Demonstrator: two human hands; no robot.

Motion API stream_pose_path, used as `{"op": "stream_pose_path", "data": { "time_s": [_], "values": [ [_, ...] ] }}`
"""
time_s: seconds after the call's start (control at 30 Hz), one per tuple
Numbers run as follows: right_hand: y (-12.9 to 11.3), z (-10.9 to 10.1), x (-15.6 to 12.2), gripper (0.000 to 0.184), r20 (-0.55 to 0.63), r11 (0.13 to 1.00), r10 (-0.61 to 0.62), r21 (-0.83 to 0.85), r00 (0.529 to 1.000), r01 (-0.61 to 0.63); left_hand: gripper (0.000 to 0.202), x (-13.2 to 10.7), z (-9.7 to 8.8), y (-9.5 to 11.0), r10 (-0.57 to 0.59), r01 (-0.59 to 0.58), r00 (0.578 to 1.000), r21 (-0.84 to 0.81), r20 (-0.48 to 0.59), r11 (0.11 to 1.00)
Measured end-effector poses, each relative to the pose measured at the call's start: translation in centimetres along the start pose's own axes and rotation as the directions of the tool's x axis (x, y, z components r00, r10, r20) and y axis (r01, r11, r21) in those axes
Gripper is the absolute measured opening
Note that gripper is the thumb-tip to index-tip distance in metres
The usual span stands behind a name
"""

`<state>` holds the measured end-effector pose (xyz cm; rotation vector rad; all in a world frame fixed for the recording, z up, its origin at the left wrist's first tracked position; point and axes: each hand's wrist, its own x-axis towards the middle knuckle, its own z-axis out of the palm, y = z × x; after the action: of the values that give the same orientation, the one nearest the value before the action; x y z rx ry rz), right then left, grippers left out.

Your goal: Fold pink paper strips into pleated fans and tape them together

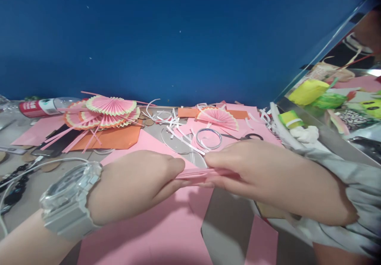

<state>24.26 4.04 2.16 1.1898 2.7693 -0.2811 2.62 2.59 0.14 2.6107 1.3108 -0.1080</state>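
Observation:
Between my two hands stretches a narrow strip of folded pink paper (198,174), its layers pressed together. My left hand (143,181), with a clear watch on the wrist, pinches one end between thumb and fingers. At the other end my right hand (253,169) grips the strip the same way; its fingers hide part of the paper. Large pink sheets (149,233) lie on the table below both hands. Just beyond the right hand are a roll of tape (208,138) and scissors (251,137) with dark handles.
Pleated pink paper fans (111,105) are stacked at the back left over orange paper (107,138), near a plastic bottle (44,107). Another fan (218,118) and white paper strips (181,136) lie at the back. A blue partition (178,42) rises behind. A phone (56,142) and cable are left.

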Motion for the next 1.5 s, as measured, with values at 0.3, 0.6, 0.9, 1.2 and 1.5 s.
{"op": "stream_pose_path", "data": {
  "time_s": [0.3, 0.6, 0.9, 1.2, 1.5],
  "values": [
    [-0.4, 0.6, 0.5, 0.044, -0.054, 0.997, 0.006, -0.077, 0.999, -0.01, 0.026, 0.1, 0.1, 0.2, 0.102, -0.092, 0.982, 0.07, -0.157, 0.993],
    [-0.2, -0.2, 0.0, 0.037, -0.058, 0.998, 0.001, -0.065, 0.998, -0.004, 0.036, -0.5, -0.7, -0.3, 0.018, -0.031, 0.995, -0.125, -0.102, 0.992],
    [-0.2, -0.6, -0.6, 0.043, -0.096, 0.999, -0.046, -0.03, 0.994, 0.043, 0.034, -0.8, -0.7, -0.6, 0.058, -0.06, 0.996, -0.022, -0.073, 0.998],
    [-0.4, -0.2, -0.5, 0.036, -0.128, 1.0, 0.019, -0.021, 0.992, -0.022, 0.045, -0.7, -1.1, -0.3, 0.047, -0.048, 0.991, -0.007, -0.127, 0.999],
    [0.8, -0.6, -1.0, 0.029, -0.169, 0.999, 0.022, -0.025, 0.985, -0.027, 0.039, -0.6, -1.8, -0.5, 0.001, -0.012, 0.984, -0.059, -0.18, 0.998]
  ]
}}
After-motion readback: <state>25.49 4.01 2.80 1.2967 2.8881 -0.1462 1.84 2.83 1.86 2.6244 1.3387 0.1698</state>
